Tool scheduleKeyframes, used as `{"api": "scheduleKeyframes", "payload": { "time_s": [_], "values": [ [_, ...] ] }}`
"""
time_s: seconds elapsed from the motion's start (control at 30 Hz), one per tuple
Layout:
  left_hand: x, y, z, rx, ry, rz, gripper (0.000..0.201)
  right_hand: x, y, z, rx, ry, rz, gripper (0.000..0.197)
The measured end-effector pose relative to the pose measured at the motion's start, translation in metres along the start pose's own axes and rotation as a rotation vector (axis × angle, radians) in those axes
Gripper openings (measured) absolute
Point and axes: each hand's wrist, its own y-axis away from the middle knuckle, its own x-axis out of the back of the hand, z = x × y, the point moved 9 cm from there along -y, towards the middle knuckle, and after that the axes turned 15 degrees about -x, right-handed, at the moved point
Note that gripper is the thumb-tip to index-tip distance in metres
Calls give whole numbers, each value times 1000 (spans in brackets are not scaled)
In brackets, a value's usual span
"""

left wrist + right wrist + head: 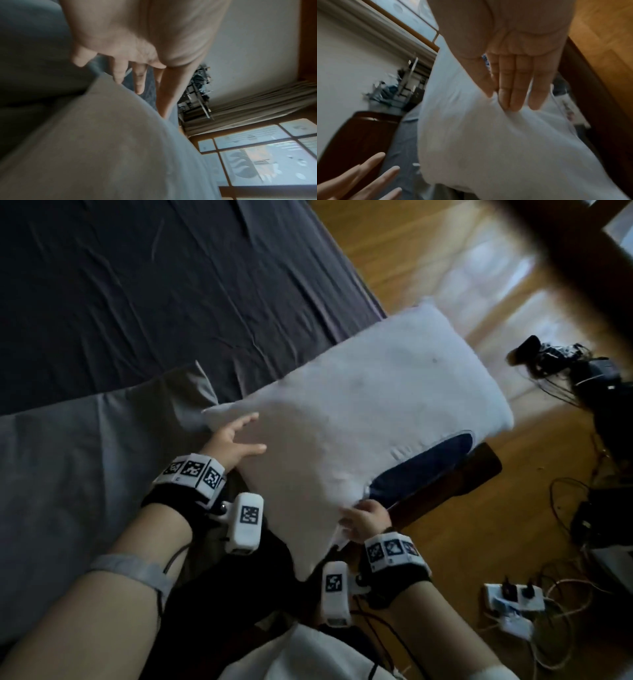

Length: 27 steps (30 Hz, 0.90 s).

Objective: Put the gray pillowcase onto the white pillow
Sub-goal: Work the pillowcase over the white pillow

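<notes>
Wood-plank flooring (428, 261) with a glossy finish lies beyond and to the right of both hands; a bed (137, 285) covered in a dark, creased sheet lies ahead of the left hand.

White pillow (359, 419): soft, rectangular, slightly pilled fabric. It is held between the two hands, tilted, its far end over the bed edge and floor.

Gray pillowcase (68, 474): smooth, lighter gray fabric, lying flat on the bed to the left of the left hand, near the pillow's left corner. It is not on the pillow.

Left hand (233, 443): fingers straight and spread wide, at the pillow's near-left edge. The left wrist view shows the left hand (120, 51) with fingers extended over the pillow's rounded edge (102, 135). No grip is visible.

Right hand (366, 518): pinches the pillow's near-right corner. In the right wrist view the fingers (513, 86) lie together and press into bunched fabric (488, 135).

Dark cables and a white power strip (513, 597) lie on the floor to the right of the right hand.
</notes>
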Motion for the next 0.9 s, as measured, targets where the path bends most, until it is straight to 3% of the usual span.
{"api": "scheduleKeyframes", "payload": {
  "time_s": [0.13,0.23,0.37,0.5,0.73,0.83,0.9],
  "values": [
    [20,63,-57,172,63,67,64,-11,-11,2,56,299,169,50],
    [38,98,-85,266,121,141,54,-21,28,-29,230,605,275,27],
    [54,118,-100,285,189,263,42,-88,82,-76,566,830,119,17],
    [72,122,-109,295,265,380,35,-168,98,-118,750,910,-20,21],
    [86,102,-140,355,367,526,24,-274,49,-154,866,1164,-18,53],
    [88,83,-148,352,318,558,23,-282,16,-157,857,1401,116,69],
    [85,63,-150,325,280,529,32,-276,-8,-162,809,1427,105,81]
  ]
}}
